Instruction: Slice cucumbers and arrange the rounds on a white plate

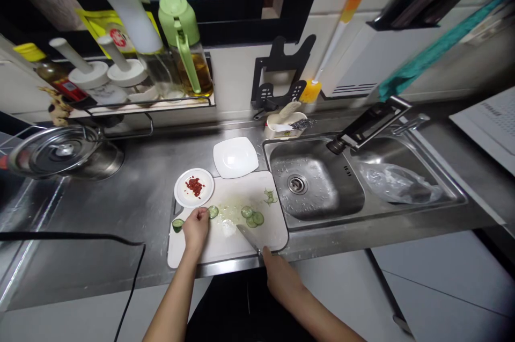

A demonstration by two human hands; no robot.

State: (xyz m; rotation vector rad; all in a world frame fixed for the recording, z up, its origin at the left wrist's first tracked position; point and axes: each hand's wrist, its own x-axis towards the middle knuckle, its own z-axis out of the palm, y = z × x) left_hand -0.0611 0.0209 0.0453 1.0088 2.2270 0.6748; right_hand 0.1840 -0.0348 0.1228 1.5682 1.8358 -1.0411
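Observation:
On the left half of the white cutting board (225,250), my left hand (196,229) is closed in a pinch at the edge of a thin cucumber slice (214,212). A cut cucumber end (177,225) with dark green skin lies just left of that hand. My right hand (281,276) grips a kitchen knife (249,237) by its handle, the blade angled up and left over the board. Beyond the blade, several cucumber slices (252,217) lie overlapping. Thin green shreds (270,196) sit near the board's right edge, and pale wet bits cover its middle.
A round white plate (182,191) with chopped red pieces and a square white plate (235,158) stand behind the board. The sink (317,170) is to the right, with a plastic bag (398,183) in its second basin. A lidded pot (92,159) stands left.

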